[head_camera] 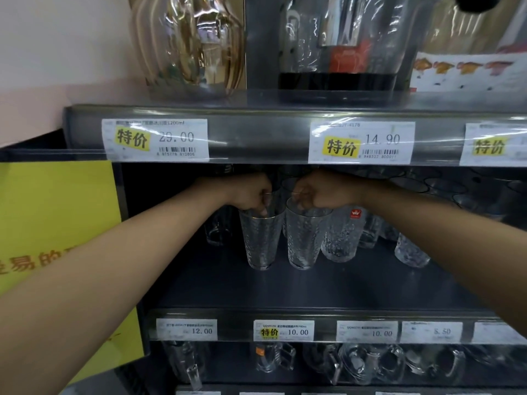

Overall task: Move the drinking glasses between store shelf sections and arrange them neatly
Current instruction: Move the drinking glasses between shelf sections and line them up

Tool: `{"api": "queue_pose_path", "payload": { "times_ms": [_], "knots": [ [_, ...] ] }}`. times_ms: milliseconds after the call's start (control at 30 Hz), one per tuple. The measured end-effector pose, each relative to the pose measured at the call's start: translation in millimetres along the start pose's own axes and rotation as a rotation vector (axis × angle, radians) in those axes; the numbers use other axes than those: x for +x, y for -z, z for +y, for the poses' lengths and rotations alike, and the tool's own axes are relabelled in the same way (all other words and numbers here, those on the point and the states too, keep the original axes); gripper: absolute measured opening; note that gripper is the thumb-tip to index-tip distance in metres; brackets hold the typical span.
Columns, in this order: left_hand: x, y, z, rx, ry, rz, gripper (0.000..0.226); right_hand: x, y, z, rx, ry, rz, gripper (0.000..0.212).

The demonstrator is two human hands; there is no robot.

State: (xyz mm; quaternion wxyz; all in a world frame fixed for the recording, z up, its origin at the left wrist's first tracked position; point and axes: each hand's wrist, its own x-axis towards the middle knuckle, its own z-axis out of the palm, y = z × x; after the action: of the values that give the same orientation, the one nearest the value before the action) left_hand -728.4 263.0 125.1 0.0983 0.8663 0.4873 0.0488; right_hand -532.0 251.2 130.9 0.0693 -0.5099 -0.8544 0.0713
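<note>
Two clear dimpled drinking glasses stand side by side on the dark middle shelf (285,286). My left hand (251,195) pinches the rim of the left glass (261,240) from above, fingers curled inside it. My right hand (316,193) grips the rim of the right glass (303,240) the same way. Both glasses are upright, close together, and whether their bases touch the shelf is unclear. More textured glasses (342,238) stand behind and to the right, one with a red sticker.
The upper shelf edge (256,138) with price labels hangs just above my hands. Large glass jugs (194,44) stand on top. Glass mugs (368,363) fill the lower shelf. A yellow sign (57,218) is at the left.
</note>
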Motion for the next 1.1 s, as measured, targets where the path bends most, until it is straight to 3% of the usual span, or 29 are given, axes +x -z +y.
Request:
{"api": "queue_pose_path", "payload": {
  "times_ms": [400,633,767,1100],
  "knots": [
    [1.7,-0.3,3.0,0.027,0.013,0.006,0.016,-3.8,1.8,3.1,0.057,-0.008,-0.011,0.011],
    [0.8,-0.6,0.9,0.03,0.007,0.013,0.014,-3.2,2.6,1.8,0.08,-0.012,-0.016,0.022],
    [2.0,-1.7,0.2,0.035,0.007,0.016,0.013,-3.3,2.2,1.8,0.095,-0.017,-0.021,0.013],
    [-0.1,-0.5,0.9,0.015,0.012,0.001,0.015,-3.7,3.0,-1.2,0.109,-0.008,-0.002,0.017]
  ]
}}
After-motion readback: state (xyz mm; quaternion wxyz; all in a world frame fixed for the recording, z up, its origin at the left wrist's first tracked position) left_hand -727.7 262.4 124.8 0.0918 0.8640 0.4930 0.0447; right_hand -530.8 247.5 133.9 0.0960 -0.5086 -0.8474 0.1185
